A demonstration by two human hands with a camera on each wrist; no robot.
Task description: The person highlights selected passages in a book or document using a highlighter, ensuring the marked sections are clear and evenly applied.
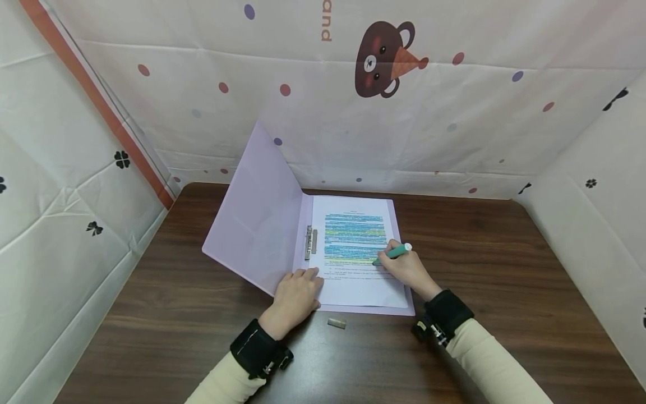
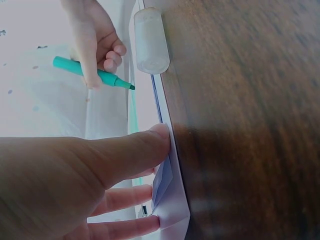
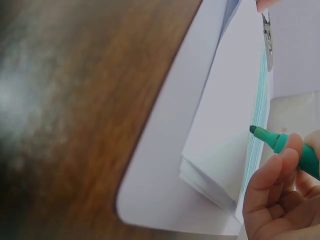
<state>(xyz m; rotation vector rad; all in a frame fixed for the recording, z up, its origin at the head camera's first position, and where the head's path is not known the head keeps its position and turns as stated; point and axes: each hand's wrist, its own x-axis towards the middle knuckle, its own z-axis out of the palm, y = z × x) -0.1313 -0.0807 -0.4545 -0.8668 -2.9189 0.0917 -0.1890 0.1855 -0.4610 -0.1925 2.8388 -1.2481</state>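
My right hand [image 1: 410, 271] pinches a green highlighter [image 1: 397, 252], its dark tip at the lower end of the marked lines on a printed sheet [image 1: 360, 292]. Blue and yellow bands colour much of the text. The sheets lie in an opened lilac clip folder [image 1: 257, 213]. With fingers spread, my left hand [image 1: 295, 294] rests on the lower left corner of the pages by the folder's spine. In the left wrist view its thumb [image 2: 159, 134] lies along the page edge. The right wrist view shows the highlighter [image 3: 270, 140] tip close over the coloured lines.
A small translucent cap [image 1: 336, 323] lies on the brown wooden table [image 1: 176, 331] just in front of the folder. The metal clip [image 1: 308, 242] sits along the spine. Patterned cloth [image 1: 323, 112] hangs behind the table and on both sides.
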